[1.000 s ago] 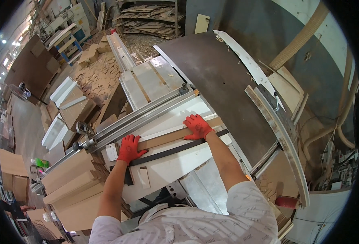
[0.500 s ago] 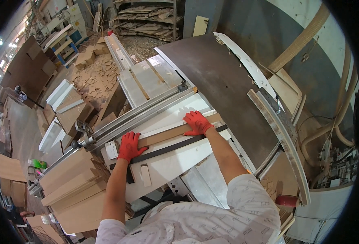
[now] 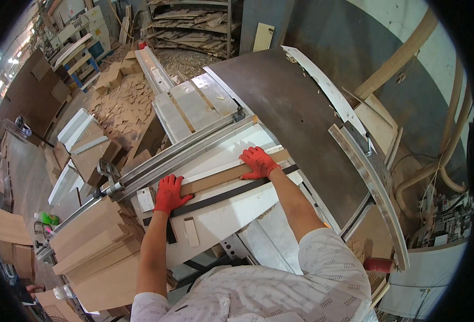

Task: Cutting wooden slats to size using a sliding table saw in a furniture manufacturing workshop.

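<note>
Both red-gloved hands press flat, fingers spread, on a long narrow strip of pale brown wood board [image 3: 229, 174] — the left hand [image 3: 170, 194] at its near-left end, the right hand [image 3: 258, 162] toward its far-right end. Neither hand closes around it. It lies on the white sliding saw table [image 3: 231, 209], just in front of the grey metal fence rail [image 3: 183, 150] and parallel to it, running lower left to upper right. It looks stiff, light and smooth — best held down near both ends.

Small white rectangular label [image 3: 146, 199] stuck on the saw table's [image 3: 231, 212] left edge; no other packages, signs or screens visible.
</note>
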The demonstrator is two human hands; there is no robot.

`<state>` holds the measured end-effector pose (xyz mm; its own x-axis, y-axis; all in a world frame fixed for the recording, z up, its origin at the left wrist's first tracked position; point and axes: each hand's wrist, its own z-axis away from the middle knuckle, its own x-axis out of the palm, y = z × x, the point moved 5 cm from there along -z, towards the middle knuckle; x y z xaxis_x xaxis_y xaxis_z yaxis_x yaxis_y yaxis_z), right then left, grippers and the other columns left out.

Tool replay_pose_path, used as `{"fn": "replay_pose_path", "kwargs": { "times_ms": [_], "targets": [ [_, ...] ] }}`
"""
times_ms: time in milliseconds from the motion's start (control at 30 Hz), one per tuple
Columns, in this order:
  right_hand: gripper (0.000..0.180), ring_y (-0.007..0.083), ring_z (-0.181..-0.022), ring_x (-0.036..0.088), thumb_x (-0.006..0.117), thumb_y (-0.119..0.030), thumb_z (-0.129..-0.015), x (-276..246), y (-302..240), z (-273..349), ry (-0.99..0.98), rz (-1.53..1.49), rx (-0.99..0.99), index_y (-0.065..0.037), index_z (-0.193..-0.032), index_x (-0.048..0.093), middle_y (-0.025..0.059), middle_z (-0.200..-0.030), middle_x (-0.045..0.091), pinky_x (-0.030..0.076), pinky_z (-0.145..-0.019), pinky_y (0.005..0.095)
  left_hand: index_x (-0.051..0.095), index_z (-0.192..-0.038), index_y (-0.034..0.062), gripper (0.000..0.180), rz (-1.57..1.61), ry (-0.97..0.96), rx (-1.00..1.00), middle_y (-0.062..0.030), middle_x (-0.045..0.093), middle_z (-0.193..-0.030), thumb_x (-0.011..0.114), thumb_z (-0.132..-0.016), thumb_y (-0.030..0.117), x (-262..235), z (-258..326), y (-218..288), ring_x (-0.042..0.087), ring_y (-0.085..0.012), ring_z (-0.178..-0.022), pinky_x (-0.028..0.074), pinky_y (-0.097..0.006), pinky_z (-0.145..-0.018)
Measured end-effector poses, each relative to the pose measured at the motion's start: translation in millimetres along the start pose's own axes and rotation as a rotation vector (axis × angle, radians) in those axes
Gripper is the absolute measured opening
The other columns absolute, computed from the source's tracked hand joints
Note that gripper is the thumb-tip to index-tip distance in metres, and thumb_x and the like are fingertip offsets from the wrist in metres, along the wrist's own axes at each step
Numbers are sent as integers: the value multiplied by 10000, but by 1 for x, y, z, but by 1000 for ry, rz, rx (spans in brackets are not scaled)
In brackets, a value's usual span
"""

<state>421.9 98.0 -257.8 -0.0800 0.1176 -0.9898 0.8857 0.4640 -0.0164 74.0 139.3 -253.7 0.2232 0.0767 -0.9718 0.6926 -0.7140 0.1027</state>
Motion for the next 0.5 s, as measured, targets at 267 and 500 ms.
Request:
{"fn": "replay_pose_path", "kwargs": {
  "times_ms": [267, 500],
  "targets": [
    [737, 288, -1101, 532, 707, -633, -739, 1, -1, 1, 4, 18, -3, -61, -1193, 610, 117, -1143, 574, 411, -946, 409, 581, -1225, 47, 746, -11, 7, 1, -166, 550, -1145, 761, -722, 567, -4, 1, 3, 510, -343, -1100, 401, -450, -946],
    [736, 291, -1105, 530, 709, -632, -737, 0, -1, 1, 27, -1, -3, -57, -1188, 618, 119, -1138, 575, 410, -952, 408, 585, -1220, 49, 746, -2, 11, -4, -161, 551, -1130, 764, -714, 568, -5, 1, 4, 515, -339, -1090, 403, -445, -935]
  ]
}}
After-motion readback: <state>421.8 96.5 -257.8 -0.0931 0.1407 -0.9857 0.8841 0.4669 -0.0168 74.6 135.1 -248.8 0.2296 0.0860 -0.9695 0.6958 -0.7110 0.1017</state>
